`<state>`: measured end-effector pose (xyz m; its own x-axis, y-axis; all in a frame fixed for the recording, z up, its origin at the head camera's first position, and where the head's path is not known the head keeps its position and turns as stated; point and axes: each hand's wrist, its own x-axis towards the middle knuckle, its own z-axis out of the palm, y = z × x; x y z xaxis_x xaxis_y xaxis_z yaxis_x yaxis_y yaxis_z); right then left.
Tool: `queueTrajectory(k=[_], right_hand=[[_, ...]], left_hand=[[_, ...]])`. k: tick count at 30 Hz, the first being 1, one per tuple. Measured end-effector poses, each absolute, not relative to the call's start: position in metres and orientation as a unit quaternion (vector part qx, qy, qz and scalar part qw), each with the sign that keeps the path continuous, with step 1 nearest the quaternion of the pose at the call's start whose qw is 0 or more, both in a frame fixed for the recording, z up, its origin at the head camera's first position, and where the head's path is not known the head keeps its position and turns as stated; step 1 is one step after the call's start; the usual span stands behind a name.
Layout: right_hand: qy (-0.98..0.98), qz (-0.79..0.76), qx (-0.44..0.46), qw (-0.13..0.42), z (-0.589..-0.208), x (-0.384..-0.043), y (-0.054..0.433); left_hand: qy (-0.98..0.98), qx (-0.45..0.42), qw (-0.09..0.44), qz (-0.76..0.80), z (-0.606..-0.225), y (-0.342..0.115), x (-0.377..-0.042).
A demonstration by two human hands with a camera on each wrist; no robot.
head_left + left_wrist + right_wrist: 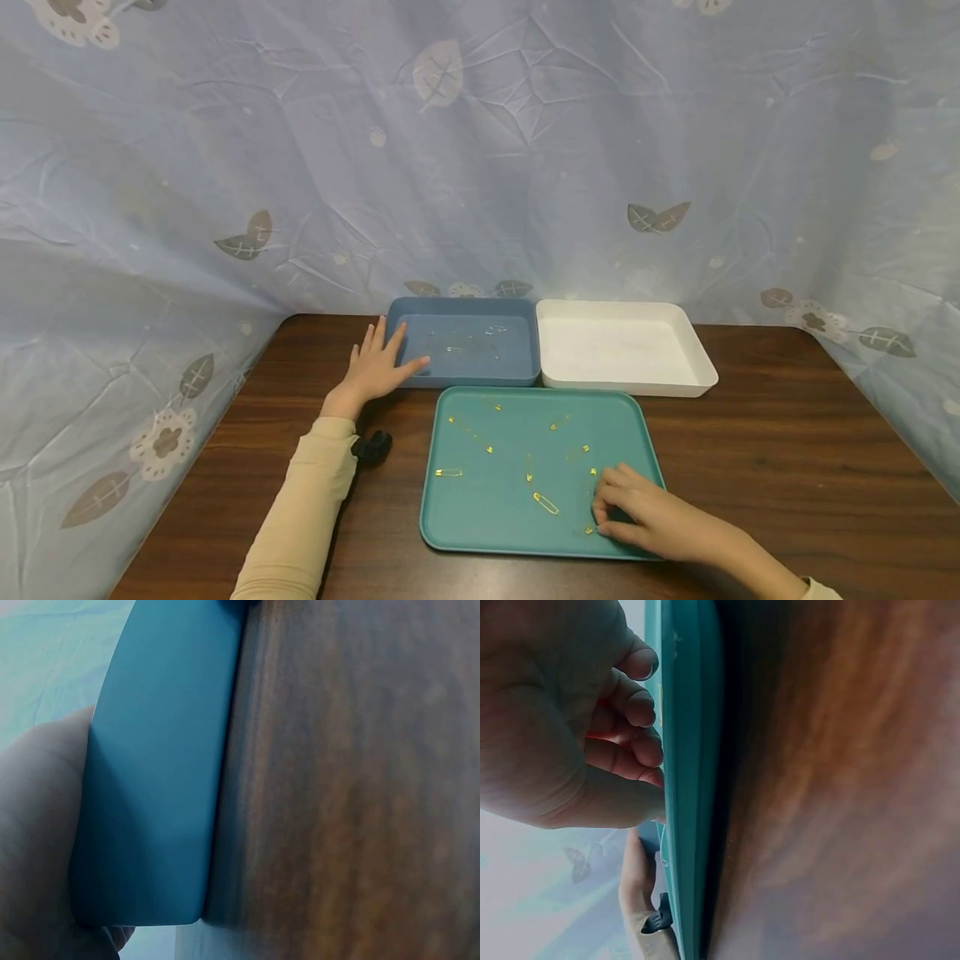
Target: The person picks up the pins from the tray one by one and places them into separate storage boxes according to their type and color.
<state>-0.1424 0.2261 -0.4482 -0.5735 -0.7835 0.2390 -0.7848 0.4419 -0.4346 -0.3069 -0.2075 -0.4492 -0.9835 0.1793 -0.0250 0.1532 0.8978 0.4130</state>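
My left hand [375,367] rests on the left side of the blue tray [465,382], fingers spread over its rim. The left wrist view shows part of this hand against the outer wall of the blue tray [150,795]. Low over the right front of the green tray [480,525], my right hand [641,512] has its fingers curled. Its thumb and forefinger pinch at a gold safety pin [588,530]. Up close, the right hand [577,727] has its fingertips partly hidden by the green rim [690,750]. Another safety pin [546,503] lies to its left.
Several more gold safety pins, such as one at the left [449,472], lie scattered on the green tray. Silver safety pins [455,349] lie in the blue tray. A white tray [630,388] stands beside it on the wooden table [787,458], before a patterned curtain [480,167].
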Motion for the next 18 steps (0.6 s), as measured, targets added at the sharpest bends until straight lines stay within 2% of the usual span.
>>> queueTrajectory(k=[12, 18], right_hand=[[-0.850, 0.262, 0.457, 0.008, -0.440, -0.166, 0.214], [-0.851, 0.271, 0.450, -0.011, -0.434, -0.183, 0.207]], left_hand=[[0.975, 0.085, 0.030, 0.204, -0.450, -0.207, -0.309], [0.974, 0.084, 0.036, 0.206, -0.450, -0.207, -0.308]])
